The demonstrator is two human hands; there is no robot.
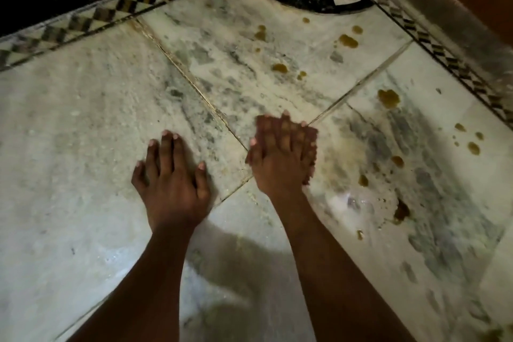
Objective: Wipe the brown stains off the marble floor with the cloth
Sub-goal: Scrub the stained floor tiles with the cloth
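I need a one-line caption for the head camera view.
Left hand flat on white marble floor, blurred right hand beside it, brown stains unwiped, no cloth visible.

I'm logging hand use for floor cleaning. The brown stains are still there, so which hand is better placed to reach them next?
The right hand. It is blurred, lies nearer the brown stains, which all sit on its side. The left hand rests flat on clean marble floor, apparently bracing. No cloth is visible.

Checkered inlay border [130, 5], dim light
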